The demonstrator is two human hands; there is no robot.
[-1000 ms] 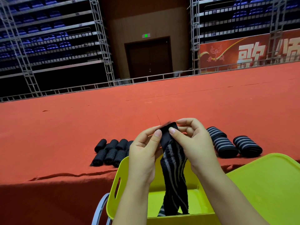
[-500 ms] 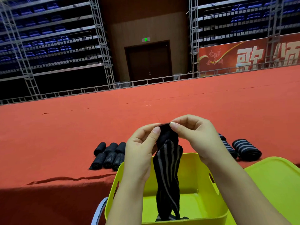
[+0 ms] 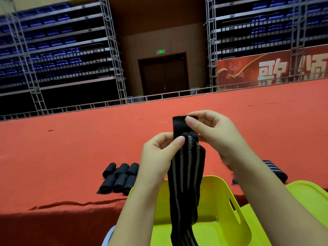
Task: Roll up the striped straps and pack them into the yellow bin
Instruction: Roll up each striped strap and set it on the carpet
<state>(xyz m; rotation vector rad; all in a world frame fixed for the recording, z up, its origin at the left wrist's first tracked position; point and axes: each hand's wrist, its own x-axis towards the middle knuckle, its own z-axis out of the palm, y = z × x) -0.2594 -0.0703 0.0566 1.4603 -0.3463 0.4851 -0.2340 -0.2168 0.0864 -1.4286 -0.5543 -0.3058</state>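
Over red carpet (image 3: 71,148), limp grey-striped black strap (image 3: 186,183)

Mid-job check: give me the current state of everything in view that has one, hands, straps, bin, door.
left hand: pinches the strap just below its black end.
right hand: pinches the black end tab.
striped strap: unrolled, hanging down into the bin.
yellow bin: open, holds only the hanging strap's lower end as far as visible.
rolled straps on the left: rolled, lying on the red surface.
strap on the right: rolled, partly hidden by the forearm.
double door: closed.

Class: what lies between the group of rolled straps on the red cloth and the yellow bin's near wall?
The left hand and forearm cross that stretch in the head view, in front of the yellow bin.
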